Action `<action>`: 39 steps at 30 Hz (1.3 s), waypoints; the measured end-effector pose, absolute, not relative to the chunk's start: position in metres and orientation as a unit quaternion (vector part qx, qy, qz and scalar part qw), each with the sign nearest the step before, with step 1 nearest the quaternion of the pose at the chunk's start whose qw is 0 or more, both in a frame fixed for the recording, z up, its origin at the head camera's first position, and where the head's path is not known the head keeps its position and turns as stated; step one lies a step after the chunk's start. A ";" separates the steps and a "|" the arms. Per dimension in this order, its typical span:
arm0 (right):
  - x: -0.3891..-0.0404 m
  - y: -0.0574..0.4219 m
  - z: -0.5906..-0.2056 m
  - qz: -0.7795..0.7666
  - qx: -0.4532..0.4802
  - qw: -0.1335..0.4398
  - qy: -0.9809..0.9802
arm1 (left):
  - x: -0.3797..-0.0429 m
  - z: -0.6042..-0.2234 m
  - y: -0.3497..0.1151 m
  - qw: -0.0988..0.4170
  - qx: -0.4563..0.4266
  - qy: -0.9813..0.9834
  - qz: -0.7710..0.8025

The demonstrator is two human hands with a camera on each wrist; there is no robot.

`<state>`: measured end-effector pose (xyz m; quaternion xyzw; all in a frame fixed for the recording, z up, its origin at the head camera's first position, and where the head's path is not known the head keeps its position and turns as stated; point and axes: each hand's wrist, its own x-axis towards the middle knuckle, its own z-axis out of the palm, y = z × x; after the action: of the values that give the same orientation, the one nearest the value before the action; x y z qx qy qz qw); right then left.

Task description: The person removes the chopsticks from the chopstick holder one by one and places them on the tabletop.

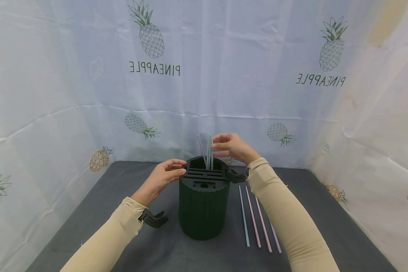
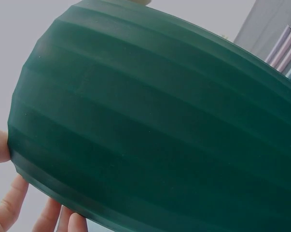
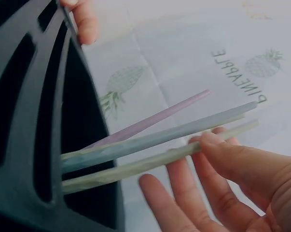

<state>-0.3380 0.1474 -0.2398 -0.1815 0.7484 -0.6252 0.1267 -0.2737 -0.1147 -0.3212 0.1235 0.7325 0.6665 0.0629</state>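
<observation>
A dark green ribbed utensil holder [image 1: 203, 211] with a slotted black top stands upright on the table. My left hand [image 1: 161, 177] rests its fingertips against the left rim; in the left wrist view its fingers [image 2: 48, 215] lie along the holder's edge. Above the holder's open rear compartment, my right hand [image 1: 236, 147] pinches a pale green chopstick [image 3: 232, 132] between thumb and fingers, and the chopstick's lower end is down inside. Beside it a bluish chopstick [image 3: 184, 130] and a lilac chopstick [image 3: 169, 108] lean in the same compartment. Their lower ends are hidden.
Several pastel chopsticks lie side by side on the dark table [image 1: 149, 245] to the right of the holder, among them a blue chopstick [image 1: 243, 217] and a pink chopstick [image 1: 253, 217]. My right forearm partly covers them. A white pineapple-print curtain [image 1: 204, 87] surrounds the table.
</observation>
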 end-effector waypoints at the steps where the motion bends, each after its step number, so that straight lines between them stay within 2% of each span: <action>1: -0.337 0.148 -0.238 -0.629 -0.183 0.118 0.747 | -0.274 -0.321 -0.115 0.063 0.123 0.732 0.667; 11: -0.320 0.162 -0.209 -0.685 -0.225 0.026 0.692 | -0.274 -0.321 -0.114 0.060 0.119 0.736 0.664; 16: -0.309 0.176 -0.189 -0.734 -0.235 -0.038 0.636 | -0.274 -0.321 -0.114 0.060 0.118 0.736 0.664; 26: -0.297 0.228 -0.169 -0.847 -0.183 -0.184 0.463 | -0.273 -0.321 -0.114 0.060 0.123 0.731 0.668; 32: -0.289 0.270 -0.185 -0.856 -0.137 -0.192 0.459 | -0.273 -0.323 -0.115 0.061 0.121 0.731 0.669; 39: -0.286 0.321 -0.239 -0.824 -0.072 -0.142 0.544 | -0.275 -0.323 -0.114 0.060 0.124 0.732 0.667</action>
<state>-0.2856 0.3212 -0.2395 -0.0723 0.5444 -0.8236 -0.1417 -0.2749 -0.1144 -0.3233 0.1237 0.7321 0.6671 0.0604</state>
